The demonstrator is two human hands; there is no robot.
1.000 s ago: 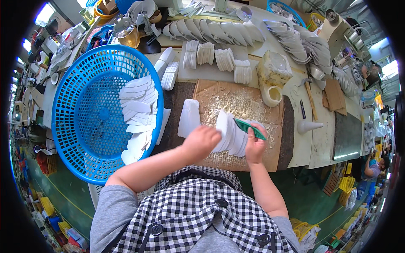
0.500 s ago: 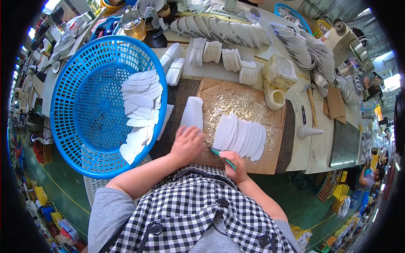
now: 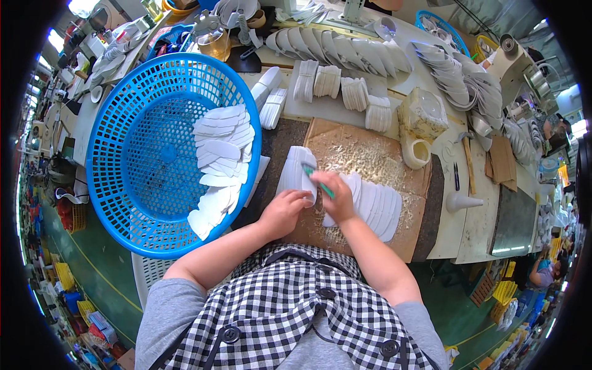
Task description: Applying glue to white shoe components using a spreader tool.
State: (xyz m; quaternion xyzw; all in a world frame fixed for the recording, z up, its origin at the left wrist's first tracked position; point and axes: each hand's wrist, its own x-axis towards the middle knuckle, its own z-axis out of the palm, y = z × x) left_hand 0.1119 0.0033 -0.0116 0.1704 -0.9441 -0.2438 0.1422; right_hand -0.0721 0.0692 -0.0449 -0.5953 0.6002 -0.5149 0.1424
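Observation:
My right hand (image 3: pixel 336 194) grips a slim green-handled brush (image 3: pixel 320 184). Its tip meets the upper right part of a stack of flat white rounded pieces (image 3: pixel 295 168). My left hand (image 3: pixel 285 213) is at the near end of that stack, thumb and fingertips closed on the edge of a white piece. Under my right wrist lies a fanned row of the same white pieces (image 3: pixel 377 206), its left end partly covered by the hand. The row rests on a brown cardboard sheet (image 3: pixel 336 135) crusted with dried pale residue.
A large blue mesh basket (image 3: pixel 132 117) with white pieces inside stands left. Beyond the cardboard are tied white bundles (image 3: pixel 327 80) and curved white parts (image 3: pixel 339 49). Rightward are a crusted pale container (image 3: pixel 424 111), a hammer (image 3: pixel 470 160), a pen (image 3: pixel 456 176) and a white cone (image 3: pixel 464 202).
My right hand has carried the brush up and left from the fanned row's near edge to the left stack. My left hand has slid slightly down and right, its fingers now closed.

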